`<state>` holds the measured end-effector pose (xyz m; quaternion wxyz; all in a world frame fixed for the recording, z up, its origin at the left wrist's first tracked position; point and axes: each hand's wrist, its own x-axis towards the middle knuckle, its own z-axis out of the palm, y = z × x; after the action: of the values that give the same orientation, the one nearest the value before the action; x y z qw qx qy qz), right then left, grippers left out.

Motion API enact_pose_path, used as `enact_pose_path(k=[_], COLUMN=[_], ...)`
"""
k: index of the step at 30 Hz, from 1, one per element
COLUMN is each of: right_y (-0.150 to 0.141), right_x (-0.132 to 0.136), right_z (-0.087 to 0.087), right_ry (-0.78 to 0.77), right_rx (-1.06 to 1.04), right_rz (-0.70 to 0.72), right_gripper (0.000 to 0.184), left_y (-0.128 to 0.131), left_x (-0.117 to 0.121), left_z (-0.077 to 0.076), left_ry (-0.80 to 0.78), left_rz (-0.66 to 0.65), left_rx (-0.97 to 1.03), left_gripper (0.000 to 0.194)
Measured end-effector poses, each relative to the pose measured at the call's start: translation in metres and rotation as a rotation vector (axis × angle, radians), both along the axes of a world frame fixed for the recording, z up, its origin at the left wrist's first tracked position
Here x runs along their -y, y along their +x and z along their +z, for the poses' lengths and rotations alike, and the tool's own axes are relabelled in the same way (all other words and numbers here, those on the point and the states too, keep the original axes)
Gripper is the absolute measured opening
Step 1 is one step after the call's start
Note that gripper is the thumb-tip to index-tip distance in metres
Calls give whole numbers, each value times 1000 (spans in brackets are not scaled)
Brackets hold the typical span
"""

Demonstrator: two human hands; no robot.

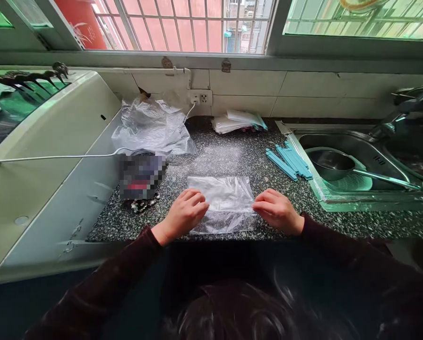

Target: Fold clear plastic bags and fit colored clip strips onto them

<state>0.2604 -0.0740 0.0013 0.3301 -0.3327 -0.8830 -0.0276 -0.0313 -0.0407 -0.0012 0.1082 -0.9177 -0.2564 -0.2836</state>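
A transparent plastic bag (229, 194) lies on the speckled dark counter in front of me, with a fold line running across its lower part. My left hand (185, 210) is closed at the bag's left edge, thumb and fingers pinched together on the film. At the opposite edge my right hand (278, 210) pinches the bag in the same way. Beyond my right hand, several light blue plastic strips (289, 160) lie loosely side by side near the sink. A flat stack of packed bags (237, 121) rests by the tiled wall.
To the right a metal sink (324, 200) holds a dark pan (330, 163) with a long handle. A crumpled heap of plastic film (151, 125) lies back left, near a wall socket (201, 97). A blurred-out object (140, 175) with a white cable sits beside the pale appliance (69, 189).
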Motion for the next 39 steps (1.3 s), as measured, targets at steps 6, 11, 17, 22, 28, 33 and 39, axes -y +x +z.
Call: enact_pose_path(k=[6,11,17,22,28,33,39], right_y=[1,4,10,13,17,21,23], right_x=[14,20,25,28,5,-34,-57], right_z=[-14,-16,-18,-18,-3,0,-1], right_ry=[3,-11,-46,-20,-89,-278,-635], right_rx=[57,96,144,157,-4,10,49], right_rz=[-7,-1,30,107,-39,-286,-248], right_gripper=[8,8,7,12,9,13,27], left_y=[-2,-3,-1,5,8,10,11], left_x=[13,18,22,25,28,31,33], left_z=[-17,-21,-12,-15,-22,-23,-23], left_ry=[-67,-131,-218,-250,-236,-210,-181], left_rz=[-83,-134,-217,-196,-199,-213,-259], left_rx=[-5,6,8,-101,-131,-101,-100], left_gripper=[9,8,18,48,39,36,27])
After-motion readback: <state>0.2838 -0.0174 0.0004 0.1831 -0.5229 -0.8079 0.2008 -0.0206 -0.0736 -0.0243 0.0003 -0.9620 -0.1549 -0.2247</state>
